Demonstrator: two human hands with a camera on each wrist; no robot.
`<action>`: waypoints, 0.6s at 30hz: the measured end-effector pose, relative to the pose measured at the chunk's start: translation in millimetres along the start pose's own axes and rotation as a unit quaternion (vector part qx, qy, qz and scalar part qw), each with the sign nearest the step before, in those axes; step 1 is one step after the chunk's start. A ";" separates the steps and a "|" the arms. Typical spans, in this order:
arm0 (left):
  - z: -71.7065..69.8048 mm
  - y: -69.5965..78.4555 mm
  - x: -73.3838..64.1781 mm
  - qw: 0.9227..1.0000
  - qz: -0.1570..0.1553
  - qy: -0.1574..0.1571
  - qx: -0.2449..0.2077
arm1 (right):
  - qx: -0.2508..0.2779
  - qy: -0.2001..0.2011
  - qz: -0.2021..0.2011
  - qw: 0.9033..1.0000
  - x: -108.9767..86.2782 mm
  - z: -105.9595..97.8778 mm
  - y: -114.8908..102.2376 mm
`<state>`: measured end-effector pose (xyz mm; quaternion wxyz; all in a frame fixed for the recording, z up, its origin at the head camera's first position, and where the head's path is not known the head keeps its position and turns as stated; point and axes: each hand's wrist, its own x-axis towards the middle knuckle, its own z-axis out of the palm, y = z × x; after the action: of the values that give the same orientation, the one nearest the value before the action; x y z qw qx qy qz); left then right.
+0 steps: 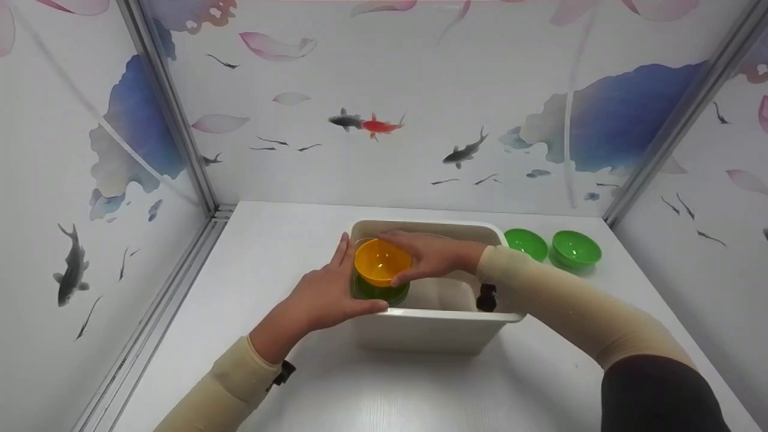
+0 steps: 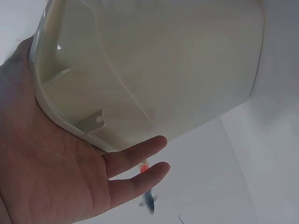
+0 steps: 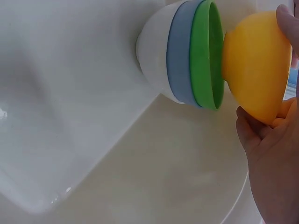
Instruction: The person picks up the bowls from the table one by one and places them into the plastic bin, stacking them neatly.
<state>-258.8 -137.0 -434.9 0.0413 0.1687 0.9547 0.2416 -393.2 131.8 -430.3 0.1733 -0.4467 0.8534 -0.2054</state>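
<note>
My right hand (image 1: 435, 253) grips an orange-yellow bowl (image 1: 383, 262) by its rim, thumb on one side and fingers on the other. The bowl is upright, its base at the mouth of a green bowl (image 3: 206, 56). That green bowl tops a nested stack, with a blue bowl (image 3: 180, 53) and a white bowl (image 3: 156, 51) beneath. The stack stands at the left end inside a white plastic bin (image 1: 438, 333). My left hand (image 1: 324, 297) rests against the bin's left corner, fingers straight along the outside and thumb at the front rim.
Two green bowls stand side by side behind the bin's right end, the nearer green bowl (image 1: 525, 245) partly behind my right forearm and the other green bowl (image 1: 576, 249) further right. The white table (image 1: 288, 240) is enclosed by printed panels (image 1: 408, 78) at the back and sides.
</note>
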 end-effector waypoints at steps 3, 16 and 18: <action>0.3 0.3 -0.2 1.000 -0.001 -0.001 -0.001 | 0.004 -0.011 0.014 1.000 0.1 1.9 0.1; -0.6 2.0 -0.3 1.000 -0.005 -0.003 0.003 | -0.007 -0.043 -0.011 0.999 7.5 8.5 3.6; -0.6 2.1 -0.4 1.000 -0.005 -0.003 0.006 | -0.020 -0.049 -0.018 0.998 8.5 9.7 3.9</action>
<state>-257.9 -135.7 -433.4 0.0440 0.1653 0.9567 0.2353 -395.9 124.8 -441.6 0.2020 -0.4747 0.8397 -0.1697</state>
